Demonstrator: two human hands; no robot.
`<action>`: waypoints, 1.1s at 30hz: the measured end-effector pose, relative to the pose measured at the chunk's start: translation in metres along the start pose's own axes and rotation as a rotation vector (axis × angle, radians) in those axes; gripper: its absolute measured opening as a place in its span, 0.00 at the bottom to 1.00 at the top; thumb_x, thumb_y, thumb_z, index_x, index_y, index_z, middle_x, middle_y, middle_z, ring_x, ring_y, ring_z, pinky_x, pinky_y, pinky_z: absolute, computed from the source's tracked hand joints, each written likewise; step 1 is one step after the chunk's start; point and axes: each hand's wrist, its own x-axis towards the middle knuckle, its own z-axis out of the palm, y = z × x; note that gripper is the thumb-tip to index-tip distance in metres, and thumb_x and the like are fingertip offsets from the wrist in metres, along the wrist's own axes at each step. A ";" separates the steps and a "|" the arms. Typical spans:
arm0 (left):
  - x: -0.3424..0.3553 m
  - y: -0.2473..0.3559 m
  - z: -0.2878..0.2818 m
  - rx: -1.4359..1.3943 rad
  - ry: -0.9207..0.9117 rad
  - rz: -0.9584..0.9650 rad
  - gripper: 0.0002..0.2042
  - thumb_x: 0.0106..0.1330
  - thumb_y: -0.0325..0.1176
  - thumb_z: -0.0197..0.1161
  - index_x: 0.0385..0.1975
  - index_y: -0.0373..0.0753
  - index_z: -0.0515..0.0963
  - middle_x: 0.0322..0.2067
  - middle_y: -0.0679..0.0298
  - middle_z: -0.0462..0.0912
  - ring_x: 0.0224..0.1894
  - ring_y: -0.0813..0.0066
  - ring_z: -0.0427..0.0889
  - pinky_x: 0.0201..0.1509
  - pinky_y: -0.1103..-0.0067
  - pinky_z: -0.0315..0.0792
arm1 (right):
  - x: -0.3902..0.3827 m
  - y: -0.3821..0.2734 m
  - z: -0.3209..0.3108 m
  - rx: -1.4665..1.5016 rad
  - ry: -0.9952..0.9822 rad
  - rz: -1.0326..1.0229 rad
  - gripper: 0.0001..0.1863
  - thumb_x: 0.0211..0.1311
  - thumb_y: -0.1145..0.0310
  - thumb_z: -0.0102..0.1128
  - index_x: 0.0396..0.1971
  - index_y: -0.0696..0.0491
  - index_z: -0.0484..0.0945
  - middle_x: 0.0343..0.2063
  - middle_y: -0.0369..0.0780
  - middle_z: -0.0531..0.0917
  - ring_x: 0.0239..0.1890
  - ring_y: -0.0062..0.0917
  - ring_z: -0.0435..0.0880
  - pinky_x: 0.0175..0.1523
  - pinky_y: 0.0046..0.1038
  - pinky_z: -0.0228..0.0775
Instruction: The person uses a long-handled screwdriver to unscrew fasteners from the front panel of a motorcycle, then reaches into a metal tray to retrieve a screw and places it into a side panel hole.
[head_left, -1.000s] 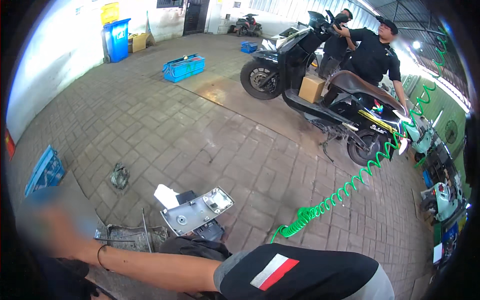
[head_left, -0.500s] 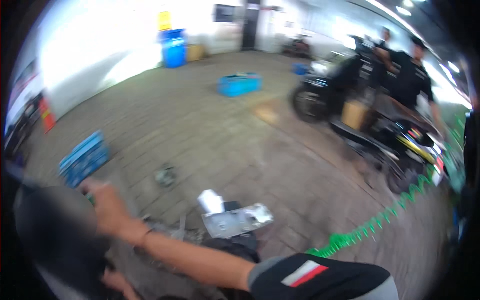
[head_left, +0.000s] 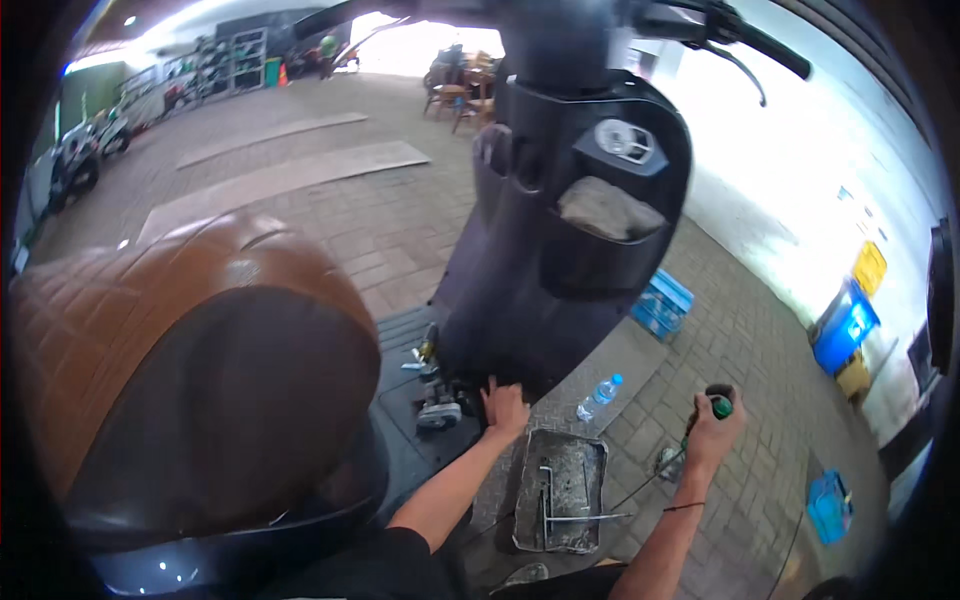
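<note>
A dark scooter's front leg-shield panel stands in front of me, a crumpled pale cloth or bag in its pocket. My left hand rests against the panel's lower edge, at least one finger stretched out and the others partly hidden. Beside it on the footboard lie a greyish metal part and a small brass-coloured piece. Off to the right, my right hand is closed round the green handle of a screwdriver; its long thin shaft slants down toward the tray.
A grimy tray with T-shaped and rod-like tools sits on the paving below. Past it stands a water bottle. Blue crates and a blue bin are on the right. The brown scooter seat fills the left.
My view has swung round from the workshop floor and parked scooters to this scooter's front. The right arm, earlier reaching across to the left, is now at the right; the left hand is at the panel.
</note>
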 end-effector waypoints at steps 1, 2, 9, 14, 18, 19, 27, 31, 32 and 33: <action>0.001 -0.001 -0.002 -0.036 0.035 -0.014 0.17 0.51 0.36 0.71 0.42 0.39 0.84 0.44 0.49 0.85 0.66 0.38 0.64 0.68 0.41 0.56 | 0.003 0.003 0.001 -0.001 0.015 -0.016 0.03 0.58 0.80 0.60 0.30 0.58 0.75 0.24 0.34 0.76 0.26 0.17 0.73 0.31 0.24 0.66; 0.002 -0.002 -0.003 -0.071 0.067 -0.023 0.17 0.50 0.35 0.73 0.40 0.38 0.84 0.42 0.47 0.85 0.65 0.36 0.65 0.68 0.42 0.57 | 0.004 0.005 0.002 -0.001 -0.011 -0.019 0.03 0.58 0.80 0.60 0.30 0.58 0.75 0.24 0.34 0.76 0.26 0.17 0.73 0.31 0.24 0.66; -0.003 0.007 0.013 -0.083 0.045 0.000 0.17 0.50 0.37 0.73 0.40 0.38 0.83 0.41 0.49 0.86 0.65 0.37 0.64 0.69 0.41 0.55 | 0.006 0.020 -0.009 -0.122 0.061 -0.055 0.03 0.58 0.80 0.61 0.31 0.60 0.76 0.24 0.35 0.76 0.28 0.20 0.72 0.35 0.25 0.65; 0.000 0.005 0.027 0.045 0.049 0.130 0.15 0.54 0.38 0.69 0.42 0.47 0.85 0.52 0.55 0.81 0.69 0.39 0.59 0.69 0.39 0.53 | -0.006 0.001 0.002 -0.161 0.210 -0.138 0.06 0.57 0.77 0.65 0.32 0.61 0.77 0.25 0.36 0.78 0.29 0.19 0.74 0.36 0.25 0.67; -0.003 -0.002 0.018 0.103 0.006 0.168 0.13 0.54 0.38 0.68 0.39 0.44 0.86 0.50 0.56 0.81 0.67 0.41 0.59 0.68 0.39 0.53 | 0.001 0.023 0.000 -0.176 0.091 -0.152 0.07 0.54 0.74 0.67 0.29 0.61 0.79 0.23 0.37 0.81 0.28 0.20 0.77 0.36 0.25 0.70; -0.004 0.007 0.015 0.089 0.015 0.179 0.12 0.54 0.38 0.68 0.38 0.43 0.86 0.50 0.56 0.81 0.67 0.42 0.60 0.67 0.39 0.54 | 0.005 0.019 -0.005 -0.199 0.109 -0.120 0.07 0.53 0.74 0.67 0.29 0.61 0.79 0.23 0.38 0.81 0.27 0.21 0.77 0.36 0.25 0.70; 0.004 0.018 -0.010 0.178 0.079 0.029 0.17 0.53 0.39 0.73 0.40 0.38 0.84 0.47 0.51 0.82 0.61 0.44 0.65 0.65 0.48 0.59 | 0.041 0.038 -0.019 -0.127 0.127 -0.027 0.07 0.53 0.74 0.65 0.30 0.61 0.81 0.21 0.38 0.80 0.25 0.20 0.77 0.33 0.25 0.69; 0.003 0.024 -0.005 0.196 0.082 0.014 0.18 0.52 0.40 0.75 0.40 0.38 0.84 0.43 0.52 0.84 0.62 0.42 0.65 0.64 0.44 0.59 | 0.071 0.115 -0.005 0.038 -0.112 0.199 0.06 0.55 0.73 0.66 0.31 0.60 0.80 0.20 0.36 0.80 0.19 0.20 0.73 0.25 0.25 0.63; 0.001 0.032 -0.004 0.193 0.044 -0.009 0.19 0.53 0.40 0.75 0.41 0.36 0.83 0.47 0.50 0.83 0.63 0.41 0.64 0.66 0.44 0.58 | 0.076 0.151 0.001 0.035 -0.191 0.287 0.06 0.56 0.72 0.66 0.31 0.59 0.80 0.21 0.35 0.79 0.19 0.20 0.73 0.24 0.25 0.63; 0.000 0.035 -0.002 0.196 0.043 -0.009 0.19 0.53 0.40 0.75 0.41 0.36 0.83 0.47 0.50 0.83 0.63 0.41 0.64 0.66 0.44 0.58 | 0.075 0.183 0.009 0.039 -0.269 0.371 0.07 0.58 0.71 0.67 0.32 0.57 0.80 0.21 0.35 0.79 0.19 0.19 0.72 0.24 0.25 0.64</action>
